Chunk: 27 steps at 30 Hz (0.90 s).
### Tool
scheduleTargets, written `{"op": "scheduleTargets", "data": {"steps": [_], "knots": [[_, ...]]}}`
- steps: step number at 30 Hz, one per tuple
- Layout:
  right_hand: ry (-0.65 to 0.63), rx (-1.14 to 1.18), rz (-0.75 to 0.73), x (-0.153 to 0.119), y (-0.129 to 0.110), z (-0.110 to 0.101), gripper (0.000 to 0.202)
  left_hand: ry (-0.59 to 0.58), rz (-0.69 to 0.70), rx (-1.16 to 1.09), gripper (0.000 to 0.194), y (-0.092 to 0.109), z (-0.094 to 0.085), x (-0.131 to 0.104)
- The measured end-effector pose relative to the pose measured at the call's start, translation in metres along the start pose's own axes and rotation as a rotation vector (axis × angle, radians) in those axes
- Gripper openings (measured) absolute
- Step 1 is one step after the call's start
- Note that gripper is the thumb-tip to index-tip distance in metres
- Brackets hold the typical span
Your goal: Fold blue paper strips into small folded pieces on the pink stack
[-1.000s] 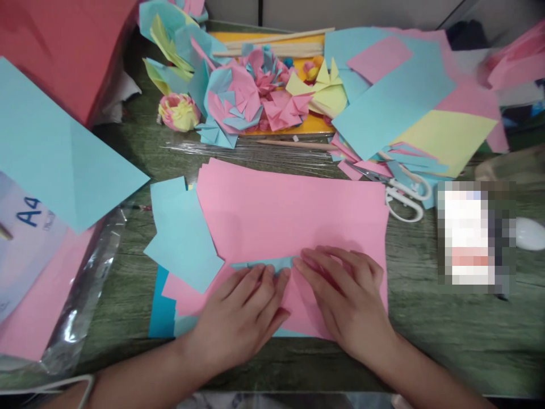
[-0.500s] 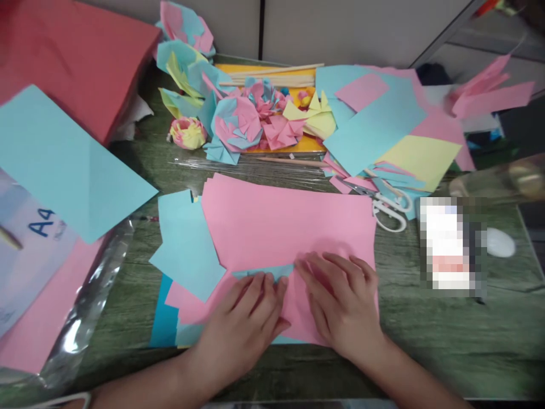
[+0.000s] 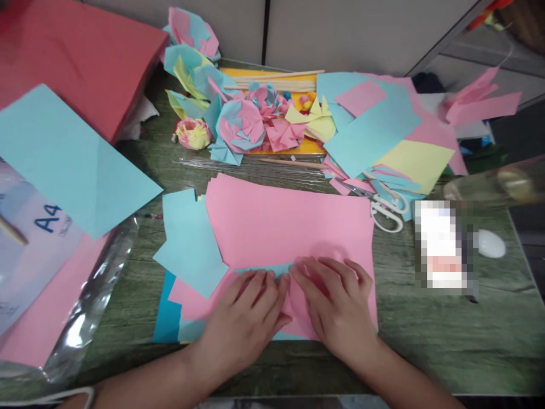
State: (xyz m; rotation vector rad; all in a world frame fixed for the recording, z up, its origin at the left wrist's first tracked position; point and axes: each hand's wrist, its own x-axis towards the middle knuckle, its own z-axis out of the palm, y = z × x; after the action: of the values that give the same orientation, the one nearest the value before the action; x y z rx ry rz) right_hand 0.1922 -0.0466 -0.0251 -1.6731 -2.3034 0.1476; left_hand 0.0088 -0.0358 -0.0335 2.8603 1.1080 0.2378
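Observation:
A narrow folded strip of light blue paper (image 3: 272, 268) lies on a stack of pink paper sheets (image 3: 289, 221). My left hand (image 3: 251, 315) rests over its front edge, fingers bent close together and pressing it down; the part under them is hidden. Beside it my right hand (image 3: 340, 301) has its fingers apart on the pink sheet, the index fingertip touching the strip's right end. Left of the strip, a light blue sheet (image 3: 191, 244) overlaps the stack.
Folded paper flowers (image 3: 240, 125) and wooden sticks (image 3: 276, 85) lie at the back. Scissors (image 3: 387, 210), a blurred phone (image 3: 440, 244) and a white mouse (image 3: 490, 243) are on the right. A red box (image 3: 85, 62) and plastic-wrapped A4 paper (image 3: 42, 255) stand left.
The view has shifted slightly. My right hand's index fingertip has slid a little left along the strip, closer to my left hand. The left hand stays on the strip.

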Motion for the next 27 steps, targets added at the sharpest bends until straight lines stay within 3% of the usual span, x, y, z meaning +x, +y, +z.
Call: {"op": "scheduleTargets", "data": {"steps": [11, 17, 23, 25, 27], "knots": [[-0.016, -0.103, -0.083, -0.005, -0.005, 0.006, 0.03, 0.039, 0.047, -0.016, 0.04, -0.001, -0.002, -0.001], [0.011, 0.037, -0.033, -0.004, -0.001, 0.006, 0.027, 0.009, -0.007, -0.072, 0.041, -0.002, -0.003, 0.0], [0.062, 0.086, 0.043, 0.002, 0.011, 0.0, 0.019, 0.119, 0.159, -0.261, 0.034, -0.021, 0.001, -0.008], [0.079, 0.101, 0.038, 0.003, 0.018, -0.001, 0.015, 0.183, 0.115, -0.279, 0.03, -0.029, 0.0, -0.01], [0.078, 0.148, 0.011, 0.004, 0.023, -0.002, 0.014, 0.168, 0.034, -0.259, 0.027, -0.035, -0.001, -0.01]]}}
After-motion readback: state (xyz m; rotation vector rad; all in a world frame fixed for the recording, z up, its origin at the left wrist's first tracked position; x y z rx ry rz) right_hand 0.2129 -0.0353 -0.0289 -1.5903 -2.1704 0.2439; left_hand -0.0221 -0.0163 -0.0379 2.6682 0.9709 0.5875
